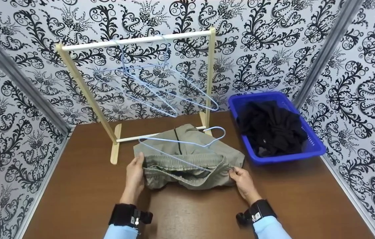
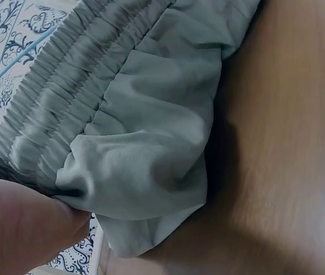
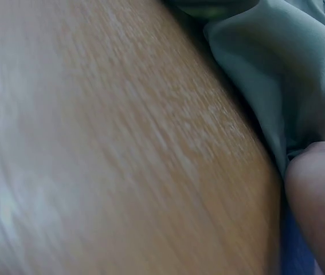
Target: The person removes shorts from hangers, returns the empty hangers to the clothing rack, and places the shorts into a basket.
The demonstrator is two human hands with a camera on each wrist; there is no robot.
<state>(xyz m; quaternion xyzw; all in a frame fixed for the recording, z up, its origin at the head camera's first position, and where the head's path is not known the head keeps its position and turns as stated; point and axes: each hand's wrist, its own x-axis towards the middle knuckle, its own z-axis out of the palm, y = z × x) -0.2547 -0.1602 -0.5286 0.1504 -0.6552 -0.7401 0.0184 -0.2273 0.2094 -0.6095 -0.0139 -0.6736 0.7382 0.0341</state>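
Note:
Grey-green shorts (image 1: 190, 159) with a gathered elastic waistband lie on the table, the waist opening facing the near side. My left hand (image 1: 135, 172) pinches the waistband at its left end; in the left wrist view the thumb (image 2: 24, 223) presses on the gathered fabric. At the other end, my right hand (image 1: 242, 181) pinches the waistband between thumb and fingers. A light blue hanger (image 1: 174, 140) lies across the shorts, its hook toward the back right. Its lower right corner reaches into the waist opening, where the fabric partly hides it.
Behind the shorts stands a wooden rack (image 1: 86, 91) with a white top rail. Light blue hangers (image 1: 190, 79) hang from the rail. A blue basket (image 1: 313, 149) holding dark clothing (image 1: 270, 127) sits at the right. Patterned walls (image 1: 356, 109) enclose the brown table (image 1: 187, 215).

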